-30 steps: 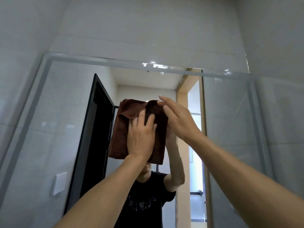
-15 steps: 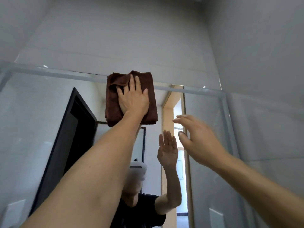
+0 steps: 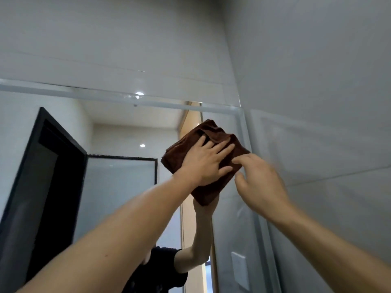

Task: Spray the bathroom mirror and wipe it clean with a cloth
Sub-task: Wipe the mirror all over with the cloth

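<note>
A folded brown cloth (image 3: 208, 134) lies flat against the bathroom mirror (image 3: 118, 127), near its upper right corner. My left hand (image 3: 206, 163) presses the cloth to the glass with spread, straight fingers. My right hand (image 3: 261, 182) hovers just right of the cloth with loosely bent fingers, its fingertips at the cloth's right edge. It holds nothing. The mirror's frosted border (image 3: 246, 132) runs along the top and right side. No spray bottle is in view.
Grey tiled walls (image 3: 317, 81) rise above and to the right of the mirror, meeting in a corner. The glass reflects a dark door frame (image 3: 42, 166), a person in a black shirt and a white wall switch (image 3: 239, 269).
My left hand has slid the cloth from the mirror's top edge down and to the right, toward the right corner. My right hand rose and came up beside the cloth.
</note>
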Demonstrator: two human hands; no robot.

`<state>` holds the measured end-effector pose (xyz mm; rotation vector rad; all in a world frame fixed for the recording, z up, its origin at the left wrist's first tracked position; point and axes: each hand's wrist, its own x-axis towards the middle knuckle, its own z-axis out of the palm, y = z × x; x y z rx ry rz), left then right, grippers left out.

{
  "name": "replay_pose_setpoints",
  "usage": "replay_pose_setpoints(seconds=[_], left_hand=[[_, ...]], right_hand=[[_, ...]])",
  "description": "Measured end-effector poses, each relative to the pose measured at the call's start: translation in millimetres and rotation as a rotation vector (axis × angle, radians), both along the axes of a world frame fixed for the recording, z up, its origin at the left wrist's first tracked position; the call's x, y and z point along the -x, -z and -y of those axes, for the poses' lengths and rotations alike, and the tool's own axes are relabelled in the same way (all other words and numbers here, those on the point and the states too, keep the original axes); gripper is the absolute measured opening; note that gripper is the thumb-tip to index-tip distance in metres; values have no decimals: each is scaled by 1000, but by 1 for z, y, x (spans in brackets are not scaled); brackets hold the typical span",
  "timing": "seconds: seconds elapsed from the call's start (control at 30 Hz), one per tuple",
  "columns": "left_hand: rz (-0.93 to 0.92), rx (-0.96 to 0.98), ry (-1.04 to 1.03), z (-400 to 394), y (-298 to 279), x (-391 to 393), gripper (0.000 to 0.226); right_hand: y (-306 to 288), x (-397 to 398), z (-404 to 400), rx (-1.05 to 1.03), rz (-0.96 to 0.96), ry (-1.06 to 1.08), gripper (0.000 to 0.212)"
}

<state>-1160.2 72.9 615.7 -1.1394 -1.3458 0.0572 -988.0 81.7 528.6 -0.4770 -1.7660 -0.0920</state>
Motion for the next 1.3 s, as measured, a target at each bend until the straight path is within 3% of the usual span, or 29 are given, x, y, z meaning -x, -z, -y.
replay_pose_setpoints(seconds=[0.07, 0.27, 0.43, 0.7, 0.83, 1.0, 1.13, 1.3], left_hand=[[-31, -25, -13, 0, -22, 3, 71], [269, -375, -6, -41, -95, -23, 70], [337, -386, 5, -81, -102, -57, 69], [330, -316, 37, -91, -27, -67, 70], [301, -116, 40, -71, 46, -61, 73], [109, 140, 36, -24, 112, -25, 73], [44, 92, -9, 31, 85, 12, 71], [144, -251, -93, 92, 3, 58, 73]], right_hand=[[0, -6, 0, 10, 21, 9, 32], [7, -27, -5, -8, 73, -15, 35], [8, -45, -22, -46, 86, 4, 38], [17, -38, -31, -18, 14, 2, 45], [28, -26, -28, 51, -57, 6, 34], [33, -6, -3, 130, -89, -32, 33], [17, 8, 26, 57, -71, -72, 33], [7, 3, 40, -11, -7, -43, 42]])
